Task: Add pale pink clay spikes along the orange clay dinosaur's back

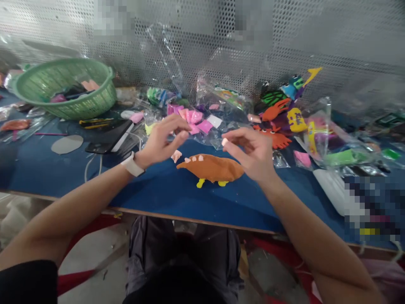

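Note:
On the blue table before me lies a brown-orange clay figure (pixel 218 168) with a pointed left end and two yellow feet. Several small pale pink clay bits sit along its upper left edge. Beside that pointed end is a loose pale pink clay lump (pixel 176 156). My right hand (pixel 253 150), above the figure's right end, pinches a small pale clay piece (pixel 225 142) between thumb and finger. My left hand (pixel 166 137) hovers above and left of the figure, thumb and fingers apart, with nothing visible in it.
A green basket (pixel 69 105) stands at the back left, near a phone (pixel 109 137) and a cable. Pink clay pieces (pixel 191 116) and clear wrappers lie behind the figure. Orange crab shapes (pixel 276 137) and a yellow piece (pixel 296 119) are at right. A perforated metal panel (pixel 202 50) backs the table.

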Available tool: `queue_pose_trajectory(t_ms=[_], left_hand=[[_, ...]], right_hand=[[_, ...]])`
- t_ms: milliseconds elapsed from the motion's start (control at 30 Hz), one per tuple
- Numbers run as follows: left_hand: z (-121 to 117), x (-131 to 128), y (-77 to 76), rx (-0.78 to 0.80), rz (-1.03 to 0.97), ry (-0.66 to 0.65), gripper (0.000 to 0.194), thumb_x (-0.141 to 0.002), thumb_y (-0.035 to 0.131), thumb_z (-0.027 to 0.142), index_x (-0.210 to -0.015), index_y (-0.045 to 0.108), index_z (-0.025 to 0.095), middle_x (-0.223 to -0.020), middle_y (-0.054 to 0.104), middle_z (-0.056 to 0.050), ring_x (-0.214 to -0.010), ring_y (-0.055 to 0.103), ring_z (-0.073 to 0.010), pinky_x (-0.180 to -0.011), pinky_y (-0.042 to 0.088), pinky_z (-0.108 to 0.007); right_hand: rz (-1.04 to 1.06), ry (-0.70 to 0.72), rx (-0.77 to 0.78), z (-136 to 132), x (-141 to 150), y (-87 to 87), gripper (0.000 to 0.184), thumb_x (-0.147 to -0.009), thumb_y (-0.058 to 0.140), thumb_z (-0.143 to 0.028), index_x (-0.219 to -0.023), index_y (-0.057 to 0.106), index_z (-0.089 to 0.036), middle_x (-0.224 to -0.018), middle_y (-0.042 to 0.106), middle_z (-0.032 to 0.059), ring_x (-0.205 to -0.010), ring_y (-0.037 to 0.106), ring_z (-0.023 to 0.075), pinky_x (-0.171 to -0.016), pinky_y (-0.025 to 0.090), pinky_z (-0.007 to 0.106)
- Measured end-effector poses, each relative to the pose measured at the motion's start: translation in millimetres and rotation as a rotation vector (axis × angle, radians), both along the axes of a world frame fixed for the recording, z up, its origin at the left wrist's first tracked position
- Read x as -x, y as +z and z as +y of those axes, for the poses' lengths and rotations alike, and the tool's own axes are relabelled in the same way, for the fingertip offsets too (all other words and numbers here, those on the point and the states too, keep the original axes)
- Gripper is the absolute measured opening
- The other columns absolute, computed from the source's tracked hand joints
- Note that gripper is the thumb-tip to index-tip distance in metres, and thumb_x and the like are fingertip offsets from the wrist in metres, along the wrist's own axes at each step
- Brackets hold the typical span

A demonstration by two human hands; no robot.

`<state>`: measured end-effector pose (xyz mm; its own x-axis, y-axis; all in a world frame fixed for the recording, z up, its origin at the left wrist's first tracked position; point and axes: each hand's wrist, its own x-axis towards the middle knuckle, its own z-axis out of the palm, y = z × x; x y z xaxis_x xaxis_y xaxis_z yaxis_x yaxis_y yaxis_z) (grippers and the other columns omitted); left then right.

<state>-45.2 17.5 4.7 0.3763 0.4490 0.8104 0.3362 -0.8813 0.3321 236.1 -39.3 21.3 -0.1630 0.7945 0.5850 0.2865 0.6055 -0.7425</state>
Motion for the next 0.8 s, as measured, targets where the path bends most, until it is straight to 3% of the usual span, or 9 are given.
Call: queue_pose_trajectory(t_ms=[100,233,367,533,800], left_hand=[[-10.5,3.4,-18.4,0.038,0.18,-0.093,0.041,-0.113,0.052,0.055,-0.121,0.075,0.021,-0.116,0.078,-0.011,-0.105,0.074,-0.0226,-0.092,0.06,-0.041],[-14.7,0.3,-18.7,0.056,0.313,-0.079,0.04,-0.109,0.059,0.056,-0.126,0.075,0.023,-0.124,0.077,-0.013,-0.115,0.072,-0.0278,-0.102,0.058,-0.047],[-19.6,-4.7,-21.4,0.149,0.342,-0.034,0.037,-0.102,0.069,0.048,-0.13,0.073,0.023,-0.129,0.076,-0.013,-0.12,0.07,-0.0291,-0.107,0.056,-0.048],[-27.1,-11.7,-28.6,0.209,0.291,-0.059,0.026,-0.102,0.067,0.041,-0.12,0.073,0.023,-0.123,0.077,-0.011,-0.117,0.07,-0.0276,-0.106,0.056,-0.047],[-35.8,-21.6,-37.0,0.278,0.38,-0.128,0.068,-0.094,0.079,0.064,-0.142,0.062,0.019,-0.139,0.07,-0.017,-0.133,0.065,-0.0361,-0.112,0.056,-0.054]], right_hand=[[-0.118,-0.049,-0.103,-8.5,-7.3,-14.4,0.006,-0.097,0.079,-0.032,-0.103,0.08,-0.031,-0.094,0.081,0.0007,-0.085,0.077,0.0218,-0.081,0.064,0.042],[-0.28,-0.094,-0.164,-10.8,-2.0,-21.3,0.003,-0.097,0.073,-0.029,-0.099,0.075,-0.031,-0.092,0.081,0.0019,-0.084,0.077,0.0246,-0.083,0.063,0.047],[-0.385,-0.136,-0.196,-15.2,7.5,-23.8,0.006,-0.1,0.072,-0.028,-0.103,0.076,-0.029,-0.099,0.085,0.003,-0.094,0.08,0.0263,-0.092,0.064,0.048],[-0.412,-0.141,-0.187,-20.3,13.0,-21.0,0.012,-0.102,0.073,-0.027,-0.112,0.08,-0.031,-0.107,0.088,0.0025,-0.098,0.082,0.027,-0.096,0.064,0.049],[-0.419,-0.117,-0.191,-20.3,13.9,-24.1,0.01,-0.1,0.075,-0.026,-0.107,0.08,-0.031,-0.106,0.088,0.0023,-0.096,0.082,0.0263,-0.096,0.063,0.049]])
